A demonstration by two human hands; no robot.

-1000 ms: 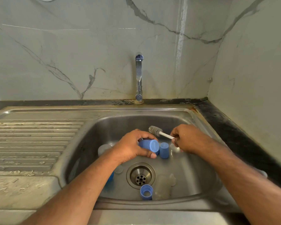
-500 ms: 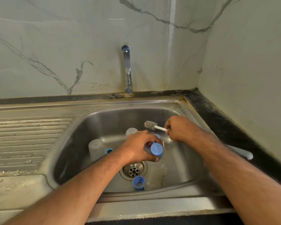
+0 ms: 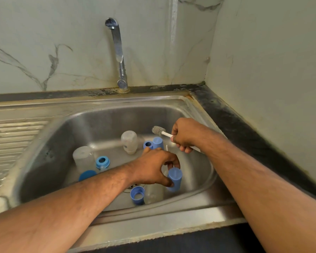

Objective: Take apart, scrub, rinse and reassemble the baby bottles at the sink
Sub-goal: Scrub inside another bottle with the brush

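My left hand (image 3: 154,167) holds a blue bottle cap (image 3: 174,179) upright between thumb and fingers, low over the right part of the steel sink (image 3: 49,143). My right hand (image 3: 185,134) grips the white handle of a small grey-bristled brush (image 3: 158,130), held above the basin's back right. Two cloudy clear bottles stand upside down in the basin, one at the left (image 3: 82,157) and one at the back (image 3: 129,141). Blue parts lie around them: a screw ring (image 3: 103,162), a round lid (image 3: 87,175), another cap (image 3: 158,142) with a ring (image 3: 147,144), and an open cap (image 3: 137,195) near the drain.
The chrome tap (image 3: 119,57) rises at the back centre, with no water running. A ribbed draining board (image 3: 11,143) lies to the left of the basin. A dark counter strip (image 3: 244,128) and marble-look walls close off the right and back.
My left hand has carried the blue cap from the basin's middle toward the front right and turned it upright. The brush hand stayed near the back right. The camera tilted down.
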